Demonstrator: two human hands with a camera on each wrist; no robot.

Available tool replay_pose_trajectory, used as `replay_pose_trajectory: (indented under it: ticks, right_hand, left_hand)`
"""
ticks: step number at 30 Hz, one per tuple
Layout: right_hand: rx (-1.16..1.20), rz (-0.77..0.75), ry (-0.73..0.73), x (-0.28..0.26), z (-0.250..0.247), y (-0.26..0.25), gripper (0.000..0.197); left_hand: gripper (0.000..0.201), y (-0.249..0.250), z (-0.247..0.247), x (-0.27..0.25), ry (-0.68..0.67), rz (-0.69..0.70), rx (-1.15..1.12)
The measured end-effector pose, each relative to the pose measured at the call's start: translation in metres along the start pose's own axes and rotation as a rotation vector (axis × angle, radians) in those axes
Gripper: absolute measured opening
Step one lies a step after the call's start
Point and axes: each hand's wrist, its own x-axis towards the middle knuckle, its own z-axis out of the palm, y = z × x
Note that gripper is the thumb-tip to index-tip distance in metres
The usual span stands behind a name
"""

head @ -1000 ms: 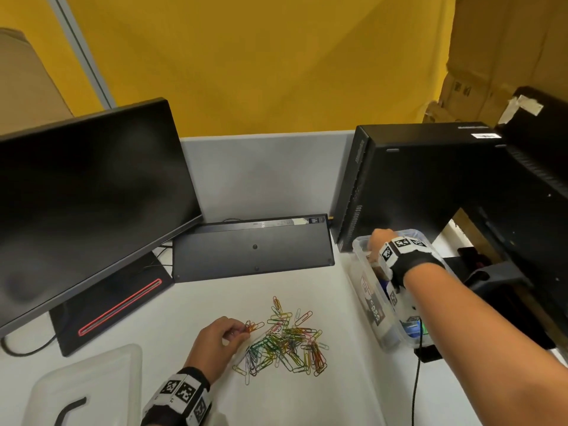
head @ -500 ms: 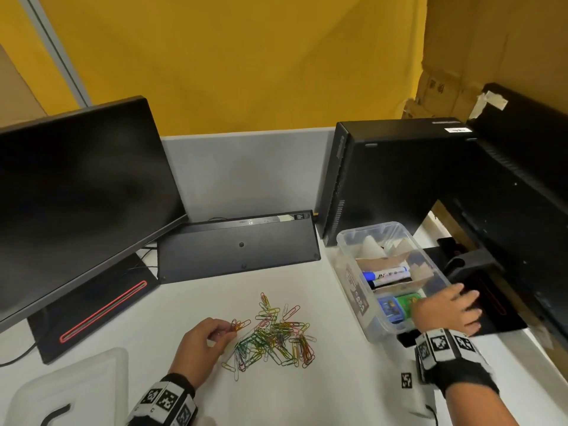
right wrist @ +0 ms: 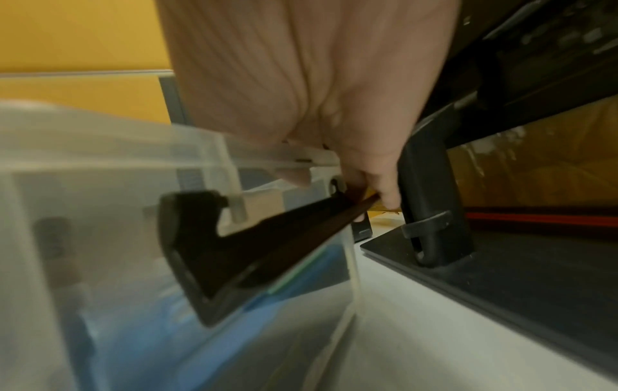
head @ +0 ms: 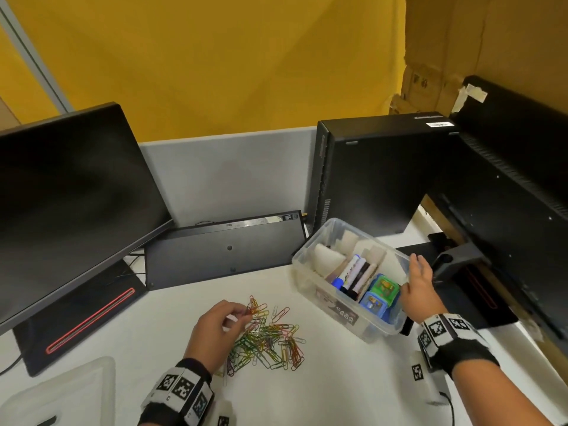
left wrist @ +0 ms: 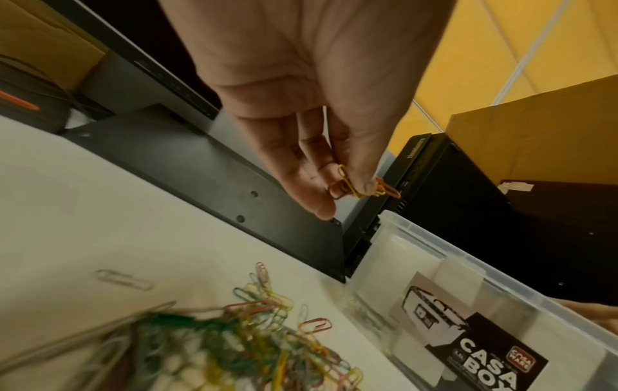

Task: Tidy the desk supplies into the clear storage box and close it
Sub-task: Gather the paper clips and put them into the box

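A pile of coloured paper clips (head: 270,342) (left wrist: 234,344) lies on the white desk. My left hand (head: 244,313) (left wrist: 351,185) hovers at the pile's far left edge and pinches a yellow and an orange clip between thumb and fingers. To the right stands the clear storage box (head: 310,272) (left wrist: 468,299) (right wrist: 110,172), open, with markers (head: 353,275), a green and a blue little box (head: 379,295) and white pieces inside. My right hand (head: 415,272) (right wrist: 334,182) grips the box's right wall at the rim, thumb over the edge, beside the black latch (right wrist: 250,238).
The box's clear lid (head: 61,392) lies at the near left corner. A dark monitor (head: 70,195) stands at left, with a keyboard (head: 224,244) propped against the partition. A black computer tower (head: 368,179) and another monitor's stand (head: 461,265) crowd the box's right.
My right hand came out of the box, went round to its right side and took hold of the rim; the box has slid and turned left toward the clips. The left hand keeps its pinched clips.
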Motion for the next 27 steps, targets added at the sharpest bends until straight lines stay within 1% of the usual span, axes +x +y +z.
replay_pose_trajectory:
  ticks: [2, 5, 8, 10, 12, 13, 14, 15, 17, 18, 20, 22, 23, 25, 27]
  right_hand:
    - [-0.048, -0.070, -0.068, 0.007, -0.006, -0.006, 0.066]
    - [-0.135, -0.125, -0.155, 0.019, -0.012, -0.012, 0.068]
    - [-0.187, -0.148, -0.187, 0.029, -0.016, -0.013, 0.069]
    - [-0.202, -0.171, -0.193, 0.034, -0.017, -0.011, 0.068]
    - [-0.205, -0.176, -0.196, 0.037, -0.019, -0.010, 0.068]
    - [-0.205, -0.176, -0.197, 0.038, -0.019, -0.009, 0.068]
    - [-0.209, -0.176, -0.197, 0.040, -0.020, -0.009, 0.068]
    - [-0.215, -0.177, -0.197, 0.040, -0.020, -0.009, 0.068]
    - [-0.224, -0.173, -0.199, 0.042, -0.020, -0.008, 0.068]
    - [-0.228, -0.166, -0.201, 0.043, -0.020, -0.007, 0.068]
    - [-0.244, -0.154, -0.201, 0.044, -0.019, -0.005, 0.067]
    - [-0.292, -0.149, -0.203, 0.045, -0.018, -0.005, 0.068]
    - [-0.321, -0.150, -0.204, 0.046, -0.018, -0.005, 0.068]
    - [-0.378, -0.152, -0.214, 0.044, -0.020, -0.010, 0.069]
    - [-0.494, -0.133, -0.199, 0.041, -0.021, -0.018, 0.069]
  left_hand:
    - [0.006, 0.016, 0.006, 0.009, 0.005, 0.031, 0.021]
    - [0.007, 0.045, 0.018, 0.028, 0.014, 0.090, 0.108]
    - [0.013, 0.077, 0.037, 0.053, 0.005, 0.220, 0.247]
    - [0.021, 0.094, 0.052, 0.071, -0.052, 0.343, 0.411]
    - [0.026, 0.105, 0.068, 0.087, -0.152, 0.453, 0.632]
    - [0.027, 0.109, 0.076, 0.095, -0.215, 0.479, 0.746]
    - [0.028, 0.112, 0.083, 0.102, -0.277, 0.469, 0.852]
    - [0.029, 0.116, 0.087, 0.109, -0.332, 0.425, 0.947]
    - [0.032, 0.124, 0.093, 0.120, -0.408, 0.288, 1.034]
    - [0.032, 0.127, 0.094, 0.124, -0.439, 0.232, 1.026]
    - [0.031, 0.129, 0.091, 0.126, -0.467, 0.201, 0.957]
    - [0.030, 0.126, 0.080, 0.118, -0.457, 0.192, 0.780]
    - [0.030, 0.122, 0.073, 0.112, -0.424, 0.194, 0.656]
    - [0.028, 0.110, 0.056, 0.096, -0.301, 0.203, 0.420]
    - [0.028, 0.092, 0.037, 0.076, -0.173, 0.199, 0.263]
